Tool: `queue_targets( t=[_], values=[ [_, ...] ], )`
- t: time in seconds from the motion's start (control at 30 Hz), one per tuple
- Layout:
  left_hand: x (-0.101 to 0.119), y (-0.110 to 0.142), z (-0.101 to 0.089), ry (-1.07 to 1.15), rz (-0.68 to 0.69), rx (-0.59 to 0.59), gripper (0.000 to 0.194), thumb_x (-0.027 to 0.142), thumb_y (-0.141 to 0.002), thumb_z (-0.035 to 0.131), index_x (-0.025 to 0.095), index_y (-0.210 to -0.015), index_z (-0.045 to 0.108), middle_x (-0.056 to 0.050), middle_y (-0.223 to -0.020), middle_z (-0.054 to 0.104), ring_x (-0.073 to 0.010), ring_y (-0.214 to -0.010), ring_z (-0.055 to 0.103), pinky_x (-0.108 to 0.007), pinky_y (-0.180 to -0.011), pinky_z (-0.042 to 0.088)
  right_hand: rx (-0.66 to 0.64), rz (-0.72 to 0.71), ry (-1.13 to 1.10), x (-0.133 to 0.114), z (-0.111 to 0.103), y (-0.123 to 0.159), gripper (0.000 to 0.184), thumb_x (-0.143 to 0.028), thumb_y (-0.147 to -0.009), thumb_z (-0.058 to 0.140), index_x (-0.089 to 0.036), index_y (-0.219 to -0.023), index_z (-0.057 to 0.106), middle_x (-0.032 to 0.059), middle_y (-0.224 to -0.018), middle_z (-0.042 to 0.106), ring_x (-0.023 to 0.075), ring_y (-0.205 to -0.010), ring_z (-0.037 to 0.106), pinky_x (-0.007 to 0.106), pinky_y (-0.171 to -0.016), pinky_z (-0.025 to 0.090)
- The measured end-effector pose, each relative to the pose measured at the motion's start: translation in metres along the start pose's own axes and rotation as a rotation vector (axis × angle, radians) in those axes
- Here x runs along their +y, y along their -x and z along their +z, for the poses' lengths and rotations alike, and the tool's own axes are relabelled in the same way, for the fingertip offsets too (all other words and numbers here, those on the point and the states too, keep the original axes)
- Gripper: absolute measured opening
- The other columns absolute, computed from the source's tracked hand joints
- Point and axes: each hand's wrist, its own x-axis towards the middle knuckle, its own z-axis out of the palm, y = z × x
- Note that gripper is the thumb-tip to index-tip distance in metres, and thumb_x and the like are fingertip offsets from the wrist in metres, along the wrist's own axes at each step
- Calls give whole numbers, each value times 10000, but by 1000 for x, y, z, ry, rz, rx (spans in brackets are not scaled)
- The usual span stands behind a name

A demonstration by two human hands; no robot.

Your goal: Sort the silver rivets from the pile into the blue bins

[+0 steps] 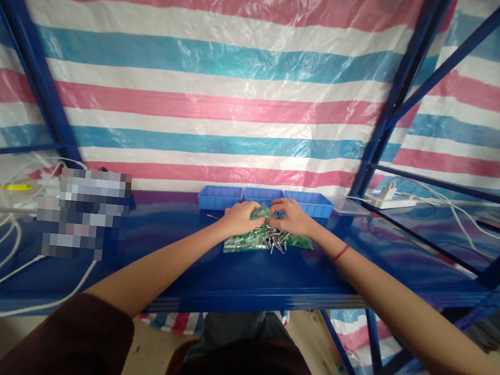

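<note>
A green plastic bag (238, 245) lies on the blue shelf top, directly before me. Small, shiny metal pins or screws (275, 240) are heaped at its middle; their exact kind is too small to make out. My left hand (243, 218) is closed on the upper left part of the bag, fingers curled over it. From the other side, my right hand (293, 218) grips the bag's upper edge between thumb and fingers, just above the metal pieces. Part of the bag is hidden beneath both hands.
Behind the bag stand three blue bins, the left (220, 199), the middle (265, 193) and the right (309, 205). A clear plastic lid (351, 206) lies right of them. White cables (15, 235) trail at left; a power strip (390, 201) sits at right. Blue posts (382, 126) frame the shelf.
</note>
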Motion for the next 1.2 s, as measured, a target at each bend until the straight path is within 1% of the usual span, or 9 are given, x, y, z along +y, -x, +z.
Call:
queue_targets(
  t=[0.17, 0.3, 0.4, 0.57, 0.73, 0.87, 1.03, 1.13, 1.2],
  values=[
    [-17, -24, -3, 318, -12, 42, 450, 517, -728, 601, 180, -1026, 614, -88, -989, 668, -224, -868, 633, -329, -745, 489, -99, 131, -210, -5, -13, -21, 129, -246, -680, 546, -152, -705, 629, 3, -647, 591, 138, -622, 518, 273, -604, 394],
    [-30, -30, 5, 528, 123, 5, 317, 415, -756, 605, 139, -909, 635, -76, -858, 680, -194, -796, 637, -305, -703, 484, -95, 145, -390, -2, -7, -25, 124, -252, -670, 564, -144, -725, 588, -18, -604, 545, 104, -557, 465, 244, -539, 351],
    [-31, -27, 8, 557, 131, 70, 282, 394, -769, 596, 127, -853, 625, -72, -843, 681, -189, -787, 633, -297, -704, 479, -54, 107, -470, 1, 3, -24, 167, -300, -685, 598, -151, -739, 543, -30, -605, 524, 94, -553, 450, 239, -540, 353],
    [-20, -21, 1, 554, 119, 170, 389, 481, -821, 516, 144, -979, 631, -77, -948, 678, -188, -840, 625, -275, -715, 469, 198, -8, -301, -2, 7, -18, 173, -320, -732, 593, -170, -682, 523, -14, -605, 536, 116, -579, 475, 265, -588, 404],
    [-13, -14, -9, 620, -75, 127, 573, 610, -864, 313, 179, -1091, 615, -75, -967, 681, -186, -848, 628, -264, -659, 461, 393, -227, -28, -8, 2, -11, 113, -187, -771, 529, -191, -823, 629, 70, -870, 659, 209, -839, 567, 376, -805, 437],
    [-9, -9, -8, 738, -67, 44, 446, 503, -803, 542, 173, -1100, 573, -57, -870, 680, -155, -746, 628, -238, -601, 443, 425, -296, 28, -14, 2, -8, 191, -193, -802, 509, -227, -897, 671, 81, -994, 624, 237, -960, 542, 424, -865, 424],
    [-12, -13, -2, 765, 6, 246, 302, 320, -791, 591, 165, -1037, 511, -16, -775, 637, -124, -684, 603, -229, -605, 445, 466, -145, -98, -22, 4, -6, 299, -233, -810, 503, -224, -1086, 619, 82, -1002, 574, 165, -729, 547, 356, -726, 468],
    [-15, -13, -4, 580, 78, 398, 240, 286, -780, 596, 174, -977, 518, -15, -805, 635, -138, -724, 604, -262, -673, 463, 394, 14, -309, -26, 7, -7, 407, -362, -840, 490, -204, -1215, 491, 33, -801, 602, 125, -548, 494, 300, -581, 451],
    [-14, -10, -7, 413, 156, 452, 238, 283, -775, 606, 186, -981, 537, -25, -867, 647, -160, -810, 608, -292, -753, 465, 290, 98, -499, -30, 9, -7, 425, -471, -856, 438, -195, -1175, 488, 9, -699, 593, 115, -478, 465, 277, -496, 420]
  ],
)
